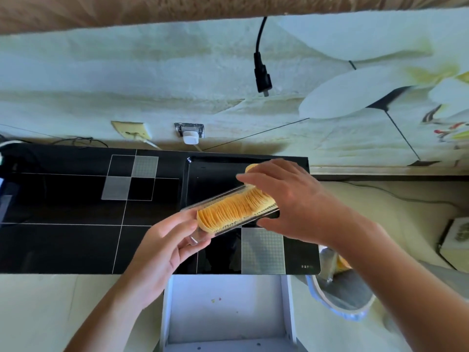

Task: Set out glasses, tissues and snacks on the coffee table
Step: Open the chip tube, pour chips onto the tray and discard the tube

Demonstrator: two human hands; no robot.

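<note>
A clear plastic tray of stacked crisps [228, 212] hangs tilted above the black glass coffee table [76, 212]. My left hand [162, 247] grips the tray's near lower end. My right hand [286, 199] covers the far end, its fingers curled around the crisps there; one crisp [251, 167] shows above the fingers. Under the tray lies a black rectangular serving tray [210, 171] on the table's far right part.
A white open drawer or shelf [228, 308] sits below the table's near edge. A bin with a bag [340, 293] stands at the right, a white box [454, 242] further right. Wall sockets with a plug [190, 134] and a hanging black cable [262, 74] are behind.
</note>
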